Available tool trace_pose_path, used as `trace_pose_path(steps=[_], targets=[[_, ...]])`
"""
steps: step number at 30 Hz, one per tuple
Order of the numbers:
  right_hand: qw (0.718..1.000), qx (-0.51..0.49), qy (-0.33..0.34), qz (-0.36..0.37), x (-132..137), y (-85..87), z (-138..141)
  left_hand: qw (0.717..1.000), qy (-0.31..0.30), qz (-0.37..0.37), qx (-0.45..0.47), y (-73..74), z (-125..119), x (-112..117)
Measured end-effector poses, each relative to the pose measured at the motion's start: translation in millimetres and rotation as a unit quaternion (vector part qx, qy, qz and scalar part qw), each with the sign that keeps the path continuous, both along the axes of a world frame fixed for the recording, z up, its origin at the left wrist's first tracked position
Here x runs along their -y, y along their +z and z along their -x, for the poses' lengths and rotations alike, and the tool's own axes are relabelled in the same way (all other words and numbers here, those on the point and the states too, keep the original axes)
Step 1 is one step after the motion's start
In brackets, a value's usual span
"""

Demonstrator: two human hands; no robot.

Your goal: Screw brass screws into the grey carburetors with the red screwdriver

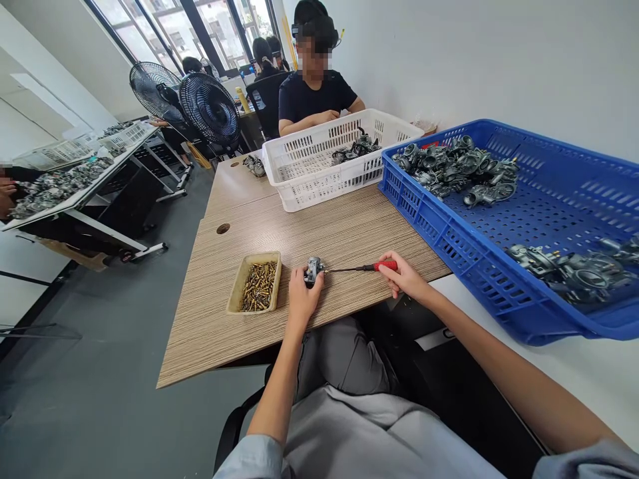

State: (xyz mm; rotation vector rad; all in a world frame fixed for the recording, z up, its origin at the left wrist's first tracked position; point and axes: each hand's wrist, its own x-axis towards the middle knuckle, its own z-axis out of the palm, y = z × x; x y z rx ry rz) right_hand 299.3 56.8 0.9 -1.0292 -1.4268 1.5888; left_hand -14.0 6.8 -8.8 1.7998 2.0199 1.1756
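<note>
Near the table's front edge, my left hand (303, 293) is closed around a small grey metal carburetor (314, 269), steadying it on the wood. My right hand (403, 276) grips the red handle of a screwdriver (385, 265). Its long dark shaft runs left, level with the tabletop, and the tip meets the carburetor's right side; the exact contact point is too small to make out. Left of my left hand stands a cream plastic tub (233, 293) filled with small brass jets or screws (259, 285).
A blue crate (439, 233) with many carburetors (459, 163) stands at the right. Behind the table's middle is a white basket (329, 179) with more parts. Across from me sits a person (317, 100). Black fans (210, 106) and another loaded table (74, 193) are at the left.
</note>
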Motion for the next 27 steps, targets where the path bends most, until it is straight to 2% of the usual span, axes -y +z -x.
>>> trace_pose_path(steps=[4,8,13,18,21,23,27], targets=[[1.0,-0.002,0.021,0.0,-1.9,-1.1,-3.8,1.0,-0.003,0.001,0.0,-1.1,0.7,-0.9],[0.999,0.044,0.006,-0.01,-1.7,-2.6,-1.4,1.0,0.006,0.003,0.012,-1.0,0.7,-1.5],[1.0,0.028,0.001,-0.012,0.2,1.0,1.6,1.0,-0.001,0.003,0.008,-0.6,1.0,-0.7],[0.992,0.061,-0.082,-0.071,-2.7,-0.6,1.4,1.0,0.007,0.013,0.022,1.2,-0.2,-1.6],[0.974,0.109,-0.151,-0.126,-3.2,-2.9,1.9,0.999,0.002,0.014,0.034,2.6,-0.9,-3.1],[0.952,0.165,-0.193,-0.171,-1.2,-2.6,4.2,0.999,0.0,0.013,0.042,2.8,-0.4,-3.3],[0.904,0.29,-0.211,-0.232,-1.6,1.0,14.7,0.997,0.018,0.017,0.07,0.0,5.2,-6.2]])
